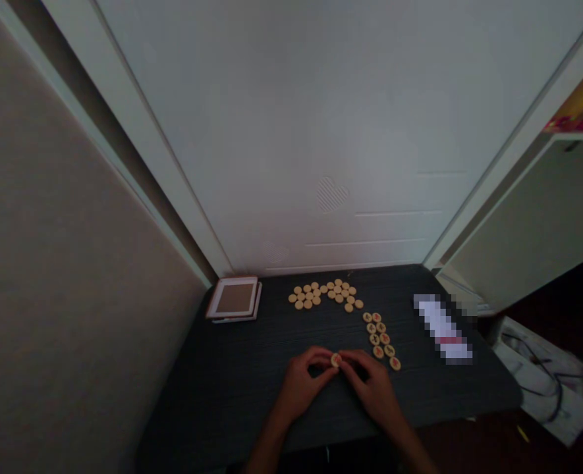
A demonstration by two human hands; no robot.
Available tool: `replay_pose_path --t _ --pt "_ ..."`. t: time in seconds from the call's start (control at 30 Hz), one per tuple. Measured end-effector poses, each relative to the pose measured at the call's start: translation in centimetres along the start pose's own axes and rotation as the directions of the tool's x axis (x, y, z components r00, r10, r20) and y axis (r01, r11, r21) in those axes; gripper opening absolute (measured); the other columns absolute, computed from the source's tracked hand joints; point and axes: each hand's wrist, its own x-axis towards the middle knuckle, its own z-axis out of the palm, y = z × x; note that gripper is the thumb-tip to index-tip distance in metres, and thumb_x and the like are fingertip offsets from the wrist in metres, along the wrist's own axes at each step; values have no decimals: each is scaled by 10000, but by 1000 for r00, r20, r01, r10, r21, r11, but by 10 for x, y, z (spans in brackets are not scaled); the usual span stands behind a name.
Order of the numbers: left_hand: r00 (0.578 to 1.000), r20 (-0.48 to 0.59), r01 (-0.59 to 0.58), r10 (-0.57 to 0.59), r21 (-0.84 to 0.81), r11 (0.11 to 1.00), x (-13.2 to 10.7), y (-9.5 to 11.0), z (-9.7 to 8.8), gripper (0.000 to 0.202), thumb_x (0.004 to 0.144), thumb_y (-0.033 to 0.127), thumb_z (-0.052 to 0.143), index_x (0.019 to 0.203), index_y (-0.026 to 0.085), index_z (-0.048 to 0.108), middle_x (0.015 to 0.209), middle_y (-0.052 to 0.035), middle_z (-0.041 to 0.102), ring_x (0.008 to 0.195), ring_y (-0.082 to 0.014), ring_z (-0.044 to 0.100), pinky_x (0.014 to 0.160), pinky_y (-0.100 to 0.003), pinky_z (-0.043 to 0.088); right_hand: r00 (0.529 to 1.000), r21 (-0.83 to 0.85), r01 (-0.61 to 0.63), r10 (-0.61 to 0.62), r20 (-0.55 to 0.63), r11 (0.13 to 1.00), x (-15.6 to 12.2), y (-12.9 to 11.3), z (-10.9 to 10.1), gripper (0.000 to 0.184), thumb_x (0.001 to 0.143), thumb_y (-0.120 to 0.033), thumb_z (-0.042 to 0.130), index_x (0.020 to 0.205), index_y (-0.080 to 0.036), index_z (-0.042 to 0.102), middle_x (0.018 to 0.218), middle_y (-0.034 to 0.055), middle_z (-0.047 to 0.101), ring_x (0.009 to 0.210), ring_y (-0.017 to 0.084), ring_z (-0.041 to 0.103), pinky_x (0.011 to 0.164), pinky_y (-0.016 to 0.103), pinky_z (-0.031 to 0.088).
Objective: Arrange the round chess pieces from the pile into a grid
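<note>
Between the fingertips of both hands is one round wooden xiangqi piece (336, 360) with a red character on its face. My left hand (305, 378) pinches it from the left, thumb and fingers closed on its edge. From the right, my right hand (367, 376) pinches the same piece. Just right of my right hand, several face-up pieces (385, 338) with red or dark characters lie in two slanting columns. Farther back, several pieces (309, 296) show plain tops in a loose cluster, and a second plain cluster (338, 289) joins it on the right.
A shallow box (234, 297) with a pale rim stands at the table's back left. On the right lies a pixelated, blurred object (442, 328). The dark table (212, 388) meets a white door panel (331, 131) behind. A white box with cables (548, 378) sits below, at right.
</note>
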Motion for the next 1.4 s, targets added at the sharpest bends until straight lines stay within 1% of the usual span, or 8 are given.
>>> replay_pose_path --t 0.17,0.4,0.63,0.77,0.9,1.07,1.27,1.4 --pt "999 27 -22 21 25 999 -1 -2 1 198 845 308 727 1028 230 726 1010 -37 793 921 -217 756 880 -326 600 1000 24 -25 25 6 999 0 5 0 321 928 -505 626 1066 -246 757 992 83 762 893 242 724 806 338 598" --pt "999 43 -11 9 64 998 -2 -1 2 200 853 347 730 1025 246 739 980 -16 802 900 -210 764 868 -311 597 998 46 -65 65 9 997 -1 7 -1 269 922 -471 651 1019 -244 760 965 69 752 877 228 722 795 319 588" --pt "1000 16 -5 4 66 998 -2 -5 2 175 836 323 755 983 235 718 968 -17 799 902 -211 762 857 -310 592 993 23 0 -3 120 1000 3 4 -6 273 974 -423 581 1098 -259 760 1111 82 737 1044 243 691 949 375 548" --pt "1000 16 11 -11 56 998 -2 -4 1 166 847 320 743 985 231 715 991 -22 794 925 -214 758 865 -309 590 988 34 4 -9 151 999 4 4 -9 281 978 -409 579 1159 -268 740 1154 80 725 1076 235 680 983 377 533" --pt "998 54 27 -30 46 999 -1 2 0 186 887 348 701 1030 230 714 1052 -30 788 968 -215 752 903 -310 578 990 60 -26 18 142 998 4 6 -10 286 963 -428 604 1158 -268 740 1163 79 726 1081 236 680 980 368 533" --pt "998 46 32 -34 38 999 -1 6 -1 196 897 371 694 1032 230 709 1061 -29 789 983 -218 751 913 -309 570 986 83 -42 29 162 996 4 9 -9 310 958 -461 602 1164 -274 738 1164 72 733 1090 249 681 994 389 523" --pt "998 48 42 -44 39 998 -2 4 -1 237 897 362 696 1106 250 698 1052 -16 793 987 -211 751 939 -307 556 981 136 -157 139 136 978 2 11 -5 370 925 -499 637 1200 -265 718 1148 69 747 1056 261 702 973 402 538" --pt "999 35 31 -33 41 999 -2 4 0 219 891 379 701 1057 238 722 1065 -28 789 992 -214 747 924 -309 568 979 163 -178 157 134 971 2 9 -6 351 921 -500 642 1169 -267 730 1136 64 751 1046 254 705 963 384 538"
